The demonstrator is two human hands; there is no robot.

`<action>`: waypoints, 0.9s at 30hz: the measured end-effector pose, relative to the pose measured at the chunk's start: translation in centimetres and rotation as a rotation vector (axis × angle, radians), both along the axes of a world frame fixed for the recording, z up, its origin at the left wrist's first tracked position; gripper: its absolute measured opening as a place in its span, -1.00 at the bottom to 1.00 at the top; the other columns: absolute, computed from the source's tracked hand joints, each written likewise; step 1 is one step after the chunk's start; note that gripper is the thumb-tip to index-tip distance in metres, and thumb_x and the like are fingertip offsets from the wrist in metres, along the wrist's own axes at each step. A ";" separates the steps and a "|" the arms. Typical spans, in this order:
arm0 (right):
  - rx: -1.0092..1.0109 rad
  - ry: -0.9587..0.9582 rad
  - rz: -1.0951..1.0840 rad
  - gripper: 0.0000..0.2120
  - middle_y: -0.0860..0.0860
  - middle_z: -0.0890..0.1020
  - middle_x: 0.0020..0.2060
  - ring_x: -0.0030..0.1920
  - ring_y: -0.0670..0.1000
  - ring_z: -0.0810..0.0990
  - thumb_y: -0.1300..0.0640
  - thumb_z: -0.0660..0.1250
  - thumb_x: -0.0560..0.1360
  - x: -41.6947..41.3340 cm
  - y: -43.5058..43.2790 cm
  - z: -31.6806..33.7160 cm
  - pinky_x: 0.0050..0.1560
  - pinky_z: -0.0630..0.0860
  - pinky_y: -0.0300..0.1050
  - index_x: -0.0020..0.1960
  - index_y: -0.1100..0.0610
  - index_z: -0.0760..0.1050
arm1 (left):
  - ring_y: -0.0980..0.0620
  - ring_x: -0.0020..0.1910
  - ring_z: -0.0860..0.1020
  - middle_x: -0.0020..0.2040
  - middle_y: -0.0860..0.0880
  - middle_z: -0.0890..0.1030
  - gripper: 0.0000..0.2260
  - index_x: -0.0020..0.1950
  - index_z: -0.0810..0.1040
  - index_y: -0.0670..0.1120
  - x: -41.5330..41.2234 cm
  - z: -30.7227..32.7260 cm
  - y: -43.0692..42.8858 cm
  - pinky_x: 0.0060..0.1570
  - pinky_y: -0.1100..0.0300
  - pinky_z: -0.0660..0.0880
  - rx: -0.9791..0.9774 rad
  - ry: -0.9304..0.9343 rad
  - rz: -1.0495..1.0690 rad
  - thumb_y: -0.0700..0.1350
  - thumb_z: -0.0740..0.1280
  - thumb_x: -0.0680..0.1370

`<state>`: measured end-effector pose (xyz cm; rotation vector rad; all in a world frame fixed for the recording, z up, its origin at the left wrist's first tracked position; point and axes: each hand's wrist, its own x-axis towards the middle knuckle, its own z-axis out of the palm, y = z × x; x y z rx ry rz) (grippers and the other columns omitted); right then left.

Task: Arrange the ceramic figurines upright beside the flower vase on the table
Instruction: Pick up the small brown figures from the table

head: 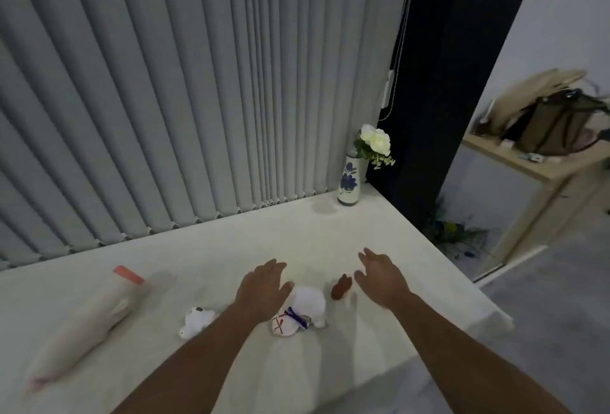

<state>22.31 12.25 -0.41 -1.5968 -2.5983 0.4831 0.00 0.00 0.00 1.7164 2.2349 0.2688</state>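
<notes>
Figurines lie toppled near the bench's front: white figurine (302, 309), brown figurine (341, 286). Left hand (264, 288) and right hand (381, 276) hover with grip open, empty. Vase (348, 182) far off; ceramic could slip and chip.

We note dim, flat indoor light, soft faint shadows under our hands (264, 288) on the table (231, 242), overall softness, bottle (89, 324) at left blurred, blinds (165, 83) bowed by wide-angle distortion.

Vase (348, 182) at table's (231, 242) far corner, figurines (298, 309) lying near front
</notes>
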 end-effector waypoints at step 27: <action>-0.139 0.153 -0.121 -0.64 0.03 0.48 0.28 0.22 0.04 0.45 0.23 0.12 0.57 5.0 3.4 -9.5 0.22 0.44 -0.10 0.35 0.07 0.32 | -0.07 0.41 0.29 0.44 -0.01 0.34 -0.47 0.49 0.09 0.12 10.0 -7.3 8.5 0.46 -0.15 0.01 -0.118 0.180 -0.181 -0.07 0.21 0.56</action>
